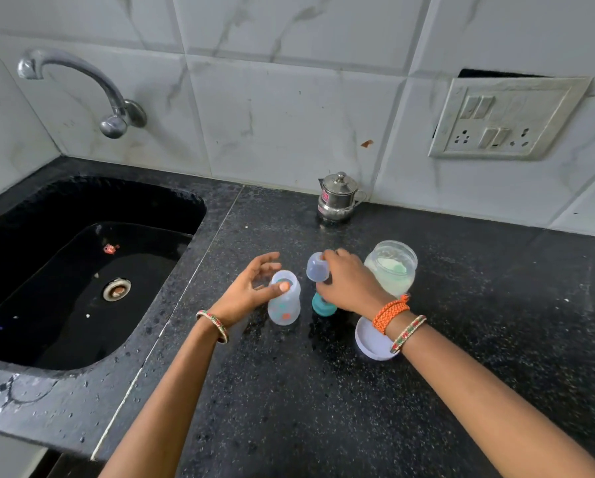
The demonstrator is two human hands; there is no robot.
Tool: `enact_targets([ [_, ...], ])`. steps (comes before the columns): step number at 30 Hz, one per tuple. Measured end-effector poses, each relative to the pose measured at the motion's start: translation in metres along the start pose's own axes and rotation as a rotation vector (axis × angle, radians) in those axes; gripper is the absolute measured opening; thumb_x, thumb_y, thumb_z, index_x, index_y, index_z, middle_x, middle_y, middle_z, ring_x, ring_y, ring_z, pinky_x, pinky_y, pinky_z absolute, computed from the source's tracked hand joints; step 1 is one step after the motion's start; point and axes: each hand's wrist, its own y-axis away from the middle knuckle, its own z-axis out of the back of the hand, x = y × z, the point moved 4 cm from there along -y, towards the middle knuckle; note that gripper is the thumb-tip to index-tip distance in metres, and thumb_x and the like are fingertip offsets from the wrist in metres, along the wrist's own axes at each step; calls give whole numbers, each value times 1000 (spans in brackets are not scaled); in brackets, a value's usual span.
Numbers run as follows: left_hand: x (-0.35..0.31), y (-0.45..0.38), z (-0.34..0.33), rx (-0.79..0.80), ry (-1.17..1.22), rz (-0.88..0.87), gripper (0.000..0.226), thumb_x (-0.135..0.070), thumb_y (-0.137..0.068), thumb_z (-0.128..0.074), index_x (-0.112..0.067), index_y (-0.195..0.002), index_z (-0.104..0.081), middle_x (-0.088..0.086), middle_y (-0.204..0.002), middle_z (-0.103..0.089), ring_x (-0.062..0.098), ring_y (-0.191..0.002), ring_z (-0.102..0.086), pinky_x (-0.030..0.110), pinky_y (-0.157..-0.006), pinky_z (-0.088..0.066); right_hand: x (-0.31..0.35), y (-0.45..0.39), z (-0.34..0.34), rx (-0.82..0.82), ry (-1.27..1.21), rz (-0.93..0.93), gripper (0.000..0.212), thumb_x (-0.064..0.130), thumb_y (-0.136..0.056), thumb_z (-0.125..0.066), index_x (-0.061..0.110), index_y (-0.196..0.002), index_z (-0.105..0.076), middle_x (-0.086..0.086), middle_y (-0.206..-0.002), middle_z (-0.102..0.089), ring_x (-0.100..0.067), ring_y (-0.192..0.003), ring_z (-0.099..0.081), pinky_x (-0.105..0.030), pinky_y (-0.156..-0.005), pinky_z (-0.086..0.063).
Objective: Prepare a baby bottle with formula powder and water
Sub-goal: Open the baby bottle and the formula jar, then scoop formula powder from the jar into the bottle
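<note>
A clear baby bottle [285, 307] with coloured dots stands open-topped on the black counter [323, 408]. My left hand [251, 291] is beside it, fingers spread, thumb touching the bottle's rim. My right hand [348, 282] grips the clear dome cap [317, 267], held just above the teal nipple ring [323, 305] that sits on the counter. Behind my right hand stands an open plastic jar [392, 269] with pale formula powder and a green scoop inside. The jar's lilac lid [372, 341] lies on the counter under my right wrist.
A small steel pot with lid [337, 198] stands by the tiled wall. A black sink [82, 270] lies to the left, with a chrome tap [82, 84] above it. A switch and socket panel [506, 119] is on the wall at right.
</note>
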Motion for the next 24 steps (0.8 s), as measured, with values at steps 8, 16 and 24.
enact_targets([
  [8, -57, -71, 14, -61, 73, -36, 38, -35, -74, -62, -29, -111, -56, 2, -116, -64, 11, -104, -61, 30, -82, -49, -30, -78, 65, -280, -248, -88, 29, 13, -83, -58, 8, -111, -60, -12, -114, -59, -28, -105, -57, -36, -86, -49],
  [16, -72, -121, -10, 17, -46, -17, 26, -29, -77, -62, -28, -103, -58, -1, -104, -66, 12, -95, -61, 35, -80, -48, -77, -127, 55, -109, -74, -384, 53, 25, -84, -61, 7, -131, -42, -18, -133, -45, -38, -123, -43, -48, -98, -41],
  [24, -91, -102, -55, 154, -143, -172, 25, -2, -84, -62, -5, -108, -58, 10, -100, -63, 3, -79, -61, 15, -76, -50, -90, -66, 56, 157, 15, -448, 36, 36, -89, -56, 8, -112, -58, -15, -118, -61, -34, -106, -59, -36, -82, -47],
])
